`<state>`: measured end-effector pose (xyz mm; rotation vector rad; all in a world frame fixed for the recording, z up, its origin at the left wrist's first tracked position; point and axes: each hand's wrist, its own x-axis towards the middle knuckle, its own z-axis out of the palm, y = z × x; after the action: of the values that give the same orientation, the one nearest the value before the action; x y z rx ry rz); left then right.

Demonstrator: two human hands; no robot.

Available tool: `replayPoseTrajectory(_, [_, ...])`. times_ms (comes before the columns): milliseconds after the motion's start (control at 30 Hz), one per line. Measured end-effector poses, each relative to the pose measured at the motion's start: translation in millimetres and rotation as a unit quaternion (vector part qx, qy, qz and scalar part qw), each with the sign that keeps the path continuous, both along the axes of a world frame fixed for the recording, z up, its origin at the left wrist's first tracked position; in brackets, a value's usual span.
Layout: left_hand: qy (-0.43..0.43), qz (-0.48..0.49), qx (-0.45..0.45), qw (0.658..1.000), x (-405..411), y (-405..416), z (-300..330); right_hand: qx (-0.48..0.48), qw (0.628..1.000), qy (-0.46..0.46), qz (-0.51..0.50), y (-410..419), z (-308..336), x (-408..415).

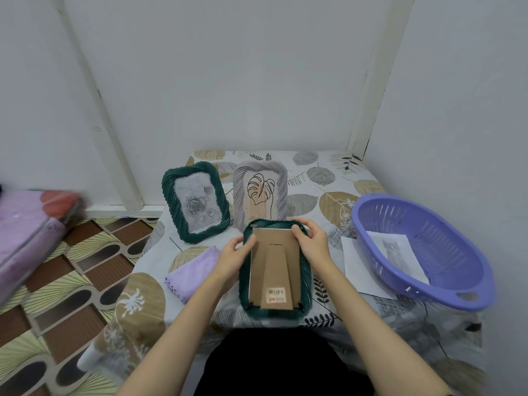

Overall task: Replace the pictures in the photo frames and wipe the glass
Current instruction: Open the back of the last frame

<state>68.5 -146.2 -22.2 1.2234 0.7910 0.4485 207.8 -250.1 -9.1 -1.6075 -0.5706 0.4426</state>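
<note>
A dark green photo frame (305, 284) lies face down in front of me, its brown cardboard back (275, 270) with a folded stand and a barcode sticker facing up. My left hand (233, 257) grips the frame's left edge. My right hand (310, 238) holds its upper right corner, thumb on the cardboard back. Behind stand a second green frame (195, 201) with a grey rose picture and a grey frame (260, 194) with a leaf drawing. A folded lilac cloth (190, 271) lies left of my left hand.
A purple plastic basket (423, 250) sits at the right, holding a paper print of a cat (395, 250), with another white sheet (357, 267) under it. The table wears a leaf-patterned cloth (337, 178). A pink bundle (28, 227) lies on the floor at left.
</note>
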Motion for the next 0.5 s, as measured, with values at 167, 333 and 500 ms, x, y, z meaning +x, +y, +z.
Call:
replayPoseTrajectory(167, [0.008,-0.031,-0.002,0.999,-14.6,-0.5,-15.8,-0.016,0.993,0.105,0.046,-6.3,-2.3,7.7])
replayPoseTrajectory(333, [-0.079,0.04,-0.034,0.995,-17.7,1.8,-14.9,-0.056,0.961,0.219,0.156,-33.9,-23.8,-3.4])
replayPoseTrajectory(500, [-0.097,0.051,-0.027,0.994,-18.4,3.2,-7.1,-0.027,0.94,0.29,0.176,-44.6,-32.9,-16.3])
